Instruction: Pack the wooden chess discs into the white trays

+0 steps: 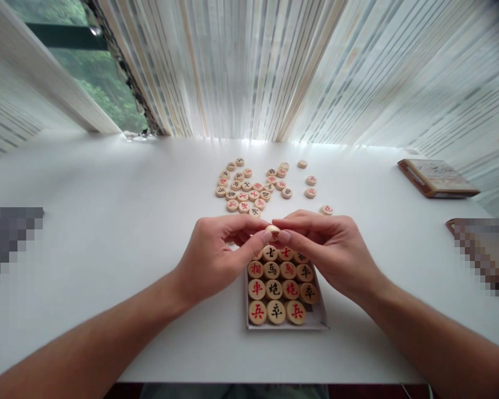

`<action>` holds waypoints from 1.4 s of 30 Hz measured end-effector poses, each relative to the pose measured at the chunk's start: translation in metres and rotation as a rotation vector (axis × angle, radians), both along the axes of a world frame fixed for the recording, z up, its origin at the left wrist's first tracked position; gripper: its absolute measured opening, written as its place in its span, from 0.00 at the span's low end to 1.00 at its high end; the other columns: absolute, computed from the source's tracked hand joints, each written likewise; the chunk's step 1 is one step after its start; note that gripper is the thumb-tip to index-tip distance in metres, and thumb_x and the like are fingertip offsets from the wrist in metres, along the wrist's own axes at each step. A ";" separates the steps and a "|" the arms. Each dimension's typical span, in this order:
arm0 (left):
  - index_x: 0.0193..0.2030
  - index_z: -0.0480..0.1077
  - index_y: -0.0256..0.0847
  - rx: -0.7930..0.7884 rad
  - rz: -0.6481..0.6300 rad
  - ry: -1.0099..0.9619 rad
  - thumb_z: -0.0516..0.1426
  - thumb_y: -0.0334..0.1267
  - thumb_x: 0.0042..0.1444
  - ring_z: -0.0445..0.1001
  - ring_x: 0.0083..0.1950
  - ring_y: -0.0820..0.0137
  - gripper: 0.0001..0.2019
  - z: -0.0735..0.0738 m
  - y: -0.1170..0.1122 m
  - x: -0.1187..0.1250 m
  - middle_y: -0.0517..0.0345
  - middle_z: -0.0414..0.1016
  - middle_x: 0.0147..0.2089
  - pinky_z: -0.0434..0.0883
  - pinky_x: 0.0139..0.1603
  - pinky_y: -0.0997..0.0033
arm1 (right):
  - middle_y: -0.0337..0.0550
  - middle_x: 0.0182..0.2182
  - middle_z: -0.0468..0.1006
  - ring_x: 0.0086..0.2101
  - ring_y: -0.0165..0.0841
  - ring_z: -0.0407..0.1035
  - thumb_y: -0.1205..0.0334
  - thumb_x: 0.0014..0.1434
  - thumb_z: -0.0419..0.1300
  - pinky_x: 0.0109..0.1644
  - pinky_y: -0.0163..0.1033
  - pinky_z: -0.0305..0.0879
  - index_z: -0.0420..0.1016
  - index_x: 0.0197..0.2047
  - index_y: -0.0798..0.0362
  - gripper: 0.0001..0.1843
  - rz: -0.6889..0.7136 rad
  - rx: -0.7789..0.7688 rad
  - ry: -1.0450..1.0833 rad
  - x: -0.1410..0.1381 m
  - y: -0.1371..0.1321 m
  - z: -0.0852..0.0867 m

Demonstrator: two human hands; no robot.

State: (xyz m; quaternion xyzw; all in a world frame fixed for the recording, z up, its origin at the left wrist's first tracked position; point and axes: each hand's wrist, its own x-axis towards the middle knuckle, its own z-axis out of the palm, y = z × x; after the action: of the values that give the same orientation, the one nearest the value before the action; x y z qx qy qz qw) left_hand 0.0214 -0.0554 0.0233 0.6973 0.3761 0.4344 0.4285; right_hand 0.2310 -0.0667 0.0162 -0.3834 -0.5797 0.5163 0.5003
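Between the fingertips of both hands is a round wooden Chinese chess piece (pixel 273 231), tilted, with part of a dark red marking showing. My left hand (pixel 222 249) pinches it from the left and my right hand (pixel 328 244) from the right. Just below them lies a shallow box tray (pixel 318 320) holding rows of face-up Chinese chess pieces with red and black characters. Its front row has three pieces, with a gap at the right corner. My fingers and thumbs cover the tray's far end.
Many loose Chinese chess pieces (pixel 243 195) lie scattered beyond my hands, with a few apart at the right. A flat brown box (pixel 439 178) sits at the far right on the white table (pixel 149 221). Pixelated areas hide items at both sides. Striped curtains hang behind.
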 end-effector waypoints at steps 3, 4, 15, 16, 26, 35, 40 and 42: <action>0.44 0.87 0.39 0.051 0.001 0.019 0.68 0.34 0.62 0.84 0.35 0.70 0.05 0.000 0.000 -0.001 0.55 0.89 0.37 0.81 0.36 0.76 | 0.44 0.39 0.87 0.39 0.31 0.81 0.67 0.62 0.75 0.41 0.32 0.78 0.92 0.44 0.45 0.09 0.006 0.014 0.014 -0.002 -0.001 0.002; 0.44 0.88 0.40 0.055 -0.003 0.011 0.69 0.34 0.62 0.85 0.36 0.70 0.05 0.001 0.000 -0.002 0.56 0.89 0.38 0.81 0.37 0.77 | 0.43 0.39 0.87 0.39 0.31 0.81 0.68 0.62 0.75 0.41 0.32 0.78 0.92 0.44 0.45 0.09 0.003 0.023 0.015 -0.003 -0.002 0.002; 0.47 0.88 0.46 -0.202 -0.110 -0.193 0.74 0.30 0.56 0.87 0.41 0.69 0.13 0.004 0.003 0.000 0.56 0.90 0.39 0.81 0.41 0.80 | 0.41 0.38 0.86 0.38 0.29 0.81 0.70 0.59 0.76 0.42 0.29 0.79 0.92 0.41 0.45 0.10 0.009 0.066 0.033 0.000 0.000 -0.001; 0.47 0.88 0.47 -0.207 -0.109 -0.205 0.74 0.29 0.55 0.86 0.39 0.70 0.14 0.004 0.003 0.000 0.57 0.90 0.38 0.81 0.40 0.81 | 0.41 0.38 0.87 0.38 0.29 0.81 0.70 0.59 0.76 0.42 0.30 0.79 0.92 0.41 0.45 0.10 0.016 0.062 0.034 0.000 0.001 -0.001; 0.49 0.87 0.47 -0.304 -0.124 -0.279 0.72 0.33 0.58 0.80 0.30 0.76 0.12 0.002 0.006 -0.002 0.56 0.89 0.34 0.79 0.33 0.83 | 0.41 0.41 0.90 0.41 0.31 0.85 0.62 0.62 0.76 0.47 0.30 0.81 0.91 0.48 0.42 0.10 0.053 -0.106 0.091 0.002 0.001 -0.007; 0.53 0.86 0.43 -0.410 -0.128 -0.310 0.76 0.32 0.52 0.82 0.30 0.74 0.21 0.002 0.006 -0.003 0.57 0.87 0.30 0.82 0.35 0.82 | 0.40 0.38 0.91 0.38 0.32 0.86 0.65 0.54 0.81 0.45 0.29 0.83 0.91 0.48 0.43 0.17 0.069 -0.157 0.130 0.000 -0.002 0.002; 0.52 0.86 0.42 -0.409 -0.118 -0.292 0.77 0.30 0.49 0.86 0.32 0.70 0.22 0.002 0.004 -0.002 0.54 0.89 0.34 0.84 0.37 0.79 | 0.42 0.36 0.91 0.36 0.34 0.86 0.65 0.48 0.84 0.42 0.30 0.84 0.92 0.43 0.46 0.18 0.037 -0.210 0.124 -0.002 -0.001 0.003; 0.51 0.87 0.43 -0.395 -0.122 -0.293 0.77 0.30 0.49 0.87 0.33 0.70 0.21 0.003 0.003 -0.002 0.54 0.90 0.36 0.84 0.37 0.80 | 0.44 0.35 0.90 0.35 0.35 0.86 0.64 0.46 0.84 0.41 0.32 0.84 0.92 0.43 0.47 0.18 0.021 -0.222 0.112 -0.002 0.000 0.003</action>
State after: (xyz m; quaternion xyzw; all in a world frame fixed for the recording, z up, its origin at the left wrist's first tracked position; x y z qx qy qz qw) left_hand 0.0198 -0.0520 0.0263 0.5511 0.3447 0.4222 0.6318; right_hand 0.2292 -0.0671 0.0194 -0.4008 -0.4942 0.6032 0.4809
